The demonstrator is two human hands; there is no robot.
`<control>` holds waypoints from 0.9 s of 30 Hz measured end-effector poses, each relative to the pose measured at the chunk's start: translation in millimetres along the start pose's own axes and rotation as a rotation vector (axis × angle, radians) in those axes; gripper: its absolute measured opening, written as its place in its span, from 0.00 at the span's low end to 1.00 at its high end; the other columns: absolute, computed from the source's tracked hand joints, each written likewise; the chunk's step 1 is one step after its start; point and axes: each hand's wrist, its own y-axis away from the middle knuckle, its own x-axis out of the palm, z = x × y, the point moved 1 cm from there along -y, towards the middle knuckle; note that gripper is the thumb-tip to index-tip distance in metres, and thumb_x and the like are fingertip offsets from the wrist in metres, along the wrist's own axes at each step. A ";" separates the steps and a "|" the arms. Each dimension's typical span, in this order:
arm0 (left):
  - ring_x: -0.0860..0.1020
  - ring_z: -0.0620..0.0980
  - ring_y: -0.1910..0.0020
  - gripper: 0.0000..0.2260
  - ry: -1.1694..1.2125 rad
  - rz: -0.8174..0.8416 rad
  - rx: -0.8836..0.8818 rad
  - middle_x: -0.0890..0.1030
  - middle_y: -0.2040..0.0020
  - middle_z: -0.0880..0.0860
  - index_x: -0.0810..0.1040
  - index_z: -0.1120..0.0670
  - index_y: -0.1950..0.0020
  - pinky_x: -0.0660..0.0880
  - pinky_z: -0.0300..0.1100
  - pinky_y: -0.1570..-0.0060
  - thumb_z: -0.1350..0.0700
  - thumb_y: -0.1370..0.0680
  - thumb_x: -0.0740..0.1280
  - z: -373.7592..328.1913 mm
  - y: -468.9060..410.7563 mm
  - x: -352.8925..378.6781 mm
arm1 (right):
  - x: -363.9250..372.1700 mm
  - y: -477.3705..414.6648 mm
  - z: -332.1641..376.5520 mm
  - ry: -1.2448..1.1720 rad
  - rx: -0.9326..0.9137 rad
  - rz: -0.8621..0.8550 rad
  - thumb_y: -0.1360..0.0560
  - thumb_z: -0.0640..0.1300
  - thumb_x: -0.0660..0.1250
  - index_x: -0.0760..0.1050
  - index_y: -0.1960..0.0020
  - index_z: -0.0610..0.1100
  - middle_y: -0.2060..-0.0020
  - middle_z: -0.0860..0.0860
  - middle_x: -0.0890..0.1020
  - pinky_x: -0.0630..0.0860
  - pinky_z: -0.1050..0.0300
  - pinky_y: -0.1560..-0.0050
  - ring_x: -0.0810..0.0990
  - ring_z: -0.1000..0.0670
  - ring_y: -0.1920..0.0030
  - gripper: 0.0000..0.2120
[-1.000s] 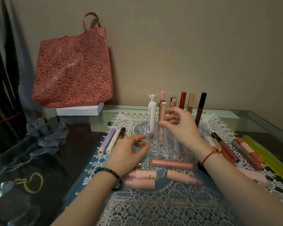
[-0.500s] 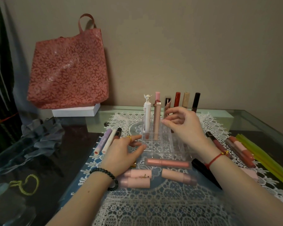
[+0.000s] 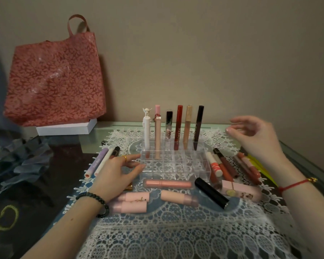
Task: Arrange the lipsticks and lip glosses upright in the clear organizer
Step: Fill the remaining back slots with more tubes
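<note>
The clear organizer [image 3: 176,166] stands on a lace mat, with several lip products upright in its back rows: a white figurine-topped tube [image 3: 146,131], a beige tube [image 3: 157,137], a red tube [image 3: 178,128], a tan tube [image 3: 187,126] and a dark tube [image 3: 198,126]. My left hand [image 3: 118,172] rests flat on the mat, fingertips touching the organizer's left wall. My right hand [image 3: 254,137] hovers empty, fingers apart, above loose glosses [image 3: 230,167] right of the organizer. Pink lipsticks [image 3: 131,201] and a black tube [image 3: 211,192] lie in front.
Three pen-like tubes [image 3: 101,162] lie left of my left hand. A red floral tote bag [image 3: 54,79] sits on a white box [image 3: 64,128] at the back left. Yellow-green sticks [image 3: 260,167] lie at the right. The glass table edge [image 3: 307,165] runs along the right.
My right hand let go of the beige tube, now standing in the organizer, and swung away to the right. My left hand stayed at the organizer's left side.
</note>
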 end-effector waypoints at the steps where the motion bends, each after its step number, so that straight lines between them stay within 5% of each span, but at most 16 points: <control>1: 0.75 0.28 0.55 0.16 -0.003 -0.001 0.007 0.81 0.59 0.40 0.76 0.48 0.42 0.69 0.22 0.58 0.48 0.29 0.68 0.1 0.0 -0.1 | -2.4 1.3 -7.2 0.025 0.020 -0.002 0.33 0.43 0.73 0.77 0.52 0.49 0.60 0.53 0.82 0.76 0.67 0.60 0.80 0.57 0.61 0.10; 11: 0.75 0.27 0.57 0.13 -0.002 -0.006 0.004 0.81 0.60 0.38 0.76 0.45 0.44 0.67 0.18 0.61 0.50 0.29 0.69 1.7 -0.7 1.4 | 13.5 22.2 -49.3 0.349 0.094 0.130 0.30 0.43 0.70 0.76 0.46 0.47 0.58 0.51 0.79 0.67 0.69 0.67 0.76 0.57 0.60 0.13; 19: 0.75 0.27 0.57 0.14 -0.011 -0.005 0.007 0.80 0.61 0.36 0.76 0.44 0.44 0.65 0.17 0.62 0.48 0.29 0.68 1.0 -0.6 1.8 | 22.0 28.1 -51.0 0.522 0.077 0.201 0.26 0.44 0.66 0.74 0.41 0.45 0.50 0.46 0.80 0.74 0.58 0.52 0.77 0.50 0.53 0.14; 27: 0.74 0.24 0.57 0.14 -0.026 -0.012 0.013 0.80 0.60 0.37 0.76 0.45 0.44 0.64 0.16 0.62 0.48 0.29 0.68 1.0 -0.4 2.6 | 26.2 27.6 -45.7 0.596 0.117 0.214 0.25 0.44 0.63 0.73 0.40 0.43 0.47 0.44 0.79 0.68 0.65 0.62 0.73 0.54 0.61 0.14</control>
